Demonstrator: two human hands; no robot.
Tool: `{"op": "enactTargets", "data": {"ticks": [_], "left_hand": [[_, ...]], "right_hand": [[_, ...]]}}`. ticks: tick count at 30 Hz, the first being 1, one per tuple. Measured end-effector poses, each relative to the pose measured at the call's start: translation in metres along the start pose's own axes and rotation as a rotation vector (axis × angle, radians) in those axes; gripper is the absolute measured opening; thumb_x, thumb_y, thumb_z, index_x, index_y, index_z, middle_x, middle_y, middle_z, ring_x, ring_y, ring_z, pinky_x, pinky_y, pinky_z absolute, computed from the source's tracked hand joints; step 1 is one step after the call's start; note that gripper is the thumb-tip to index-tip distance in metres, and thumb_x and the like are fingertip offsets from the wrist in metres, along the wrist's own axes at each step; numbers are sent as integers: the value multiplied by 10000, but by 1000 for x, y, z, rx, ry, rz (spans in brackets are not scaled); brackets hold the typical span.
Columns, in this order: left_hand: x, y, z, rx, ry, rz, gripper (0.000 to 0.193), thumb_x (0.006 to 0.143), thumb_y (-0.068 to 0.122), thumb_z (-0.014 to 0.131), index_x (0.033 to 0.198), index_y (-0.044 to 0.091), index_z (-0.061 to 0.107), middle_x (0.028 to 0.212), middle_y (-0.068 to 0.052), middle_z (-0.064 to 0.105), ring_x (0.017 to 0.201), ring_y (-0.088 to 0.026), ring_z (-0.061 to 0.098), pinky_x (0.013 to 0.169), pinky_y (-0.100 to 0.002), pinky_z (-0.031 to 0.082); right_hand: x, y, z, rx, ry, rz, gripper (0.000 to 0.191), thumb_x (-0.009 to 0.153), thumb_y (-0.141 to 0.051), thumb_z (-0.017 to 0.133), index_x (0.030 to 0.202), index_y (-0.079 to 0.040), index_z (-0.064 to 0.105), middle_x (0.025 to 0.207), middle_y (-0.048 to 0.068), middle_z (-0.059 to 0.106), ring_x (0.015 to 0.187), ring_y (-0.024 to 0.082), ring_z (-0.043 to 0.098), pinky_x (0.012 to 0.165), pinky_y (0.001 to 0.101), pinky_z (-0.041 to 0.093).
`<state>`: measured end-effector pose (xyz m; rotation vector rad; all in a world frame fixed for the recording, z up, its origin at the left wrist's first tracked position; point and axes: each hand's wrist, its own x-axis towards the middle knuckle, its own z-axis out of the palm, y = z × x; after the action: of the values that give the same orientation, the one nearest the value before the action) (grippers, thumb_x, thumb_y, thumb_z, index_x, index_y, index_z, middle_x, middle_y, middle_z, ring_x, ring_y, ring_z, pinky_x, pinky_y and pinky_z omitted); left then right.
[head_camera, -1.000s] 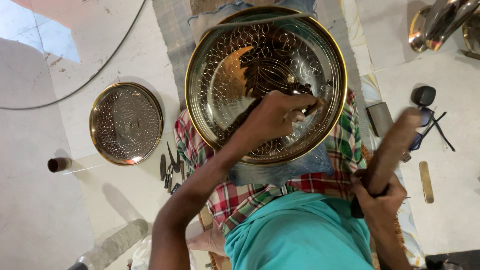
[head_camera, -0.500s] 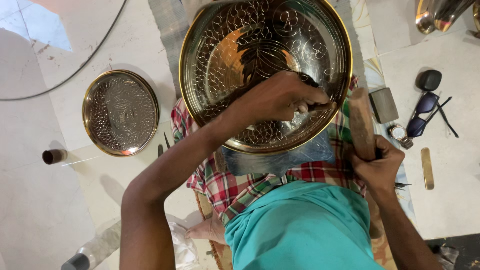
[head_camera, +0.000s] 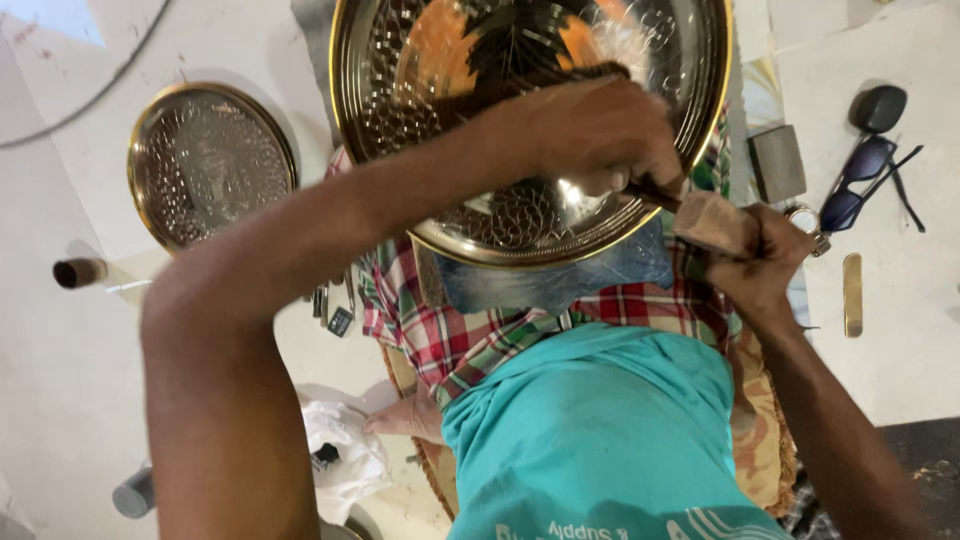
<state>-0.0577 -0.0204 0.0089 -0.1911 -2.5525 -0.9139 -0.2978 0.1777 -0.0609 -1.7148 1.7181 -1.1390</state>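
Left hand (head_camera: 600, 135): closed in a fist around a thin dark punch (head_camera: 655, 192), whose tip meets the inner face of the tray (head_camera: 400, 130); I hold it low and pinched so the point sits on one spot of the pattern. Right hand (head_camera: 765, 260): closed around a wooden mallet (head_camera: 712, 222), its blunt head just beside the punch's upper end, touching or almost so; I cannot tell which. Tray: large, round, brass-coloured, embossed with small repeated cells and a leaf figure, resting tilted on my lap over a checked cloth (head_camera: 450, 335) and a folded blue pad (head_camera: 560, 285), which cushion it and keep it from sliding. Teal shirt (head_camera: 600, 430) at the near edge. Left of the tray, on the pale floor (head_camera: 60, 400): a smaller embossed plate (head_camera: 212, 165), lying flat, well apart from my hands; a short brown tube (head_camera: 78, 272) farther left; several small dark tools (head_camera: 335, 305) near my knee, within reach. Near left: crumpled white bag (head_camera: 340, 450). Right of the tray: grey block (head_camera: 777, 162), sunglasses (head_camera: 860, 185), a dark case (head_camera: 878, 107), a narrow flat yellow strip (head_camera: 852, 293).
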Motion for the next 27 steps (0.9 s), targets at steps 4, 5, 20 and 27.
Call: {"op": "enactTargets", "data": {"ticks": [4, 5, 20, 27], "left_hand": [[10, -11, 3, 114, -315, -33, 147, 812, -26, 751, 828, 120, 742, 664, -28, 669, 625, -191, 640, 604, -440, 464], [11, -12, 3, 155, -402, -82, 146, 840, -30, 745, 800, 110, 735, 659, -38, 658, 637, -191, 639, 582, -439, 455], [19, -16, -2, -170, -246, 121, 160, 722, 51, 850, 805, 111, 727, 742, 4, 702, 671, -126, 681, 497, -320, 466], [7, -14, -9, -63, -437, -68, 171, 861, -22, 735, 781, 126, 707, 600, 3, 611, 529, -146, 574, 501, -391, 391]], "right_hand": [[13, 4, 5, 16, 35, -231, 195, 825, -109, 771, 944, 27, 694, 874, 130, 685, 722, 180, 636, 654, 303, 518], [15, 4, 6, -32, 24, -236, 249, 793, -132, 792, 940, 32, 676, 844, 124, 659, 708, 199, 621, 618, 311, 495], [6, -14, 20, -176, 178, -350, 189, 916, -96, 765, 1002, -5, 623, 867, 104, 674, 684, 224, 655, 591, 336, 497], [3, -7, 16, -166, 207, -393, 115, 898, -44, 763, 926, -4, 659, 888, 140, 722, 697, 218, 694, 591, 327, 524]]}}
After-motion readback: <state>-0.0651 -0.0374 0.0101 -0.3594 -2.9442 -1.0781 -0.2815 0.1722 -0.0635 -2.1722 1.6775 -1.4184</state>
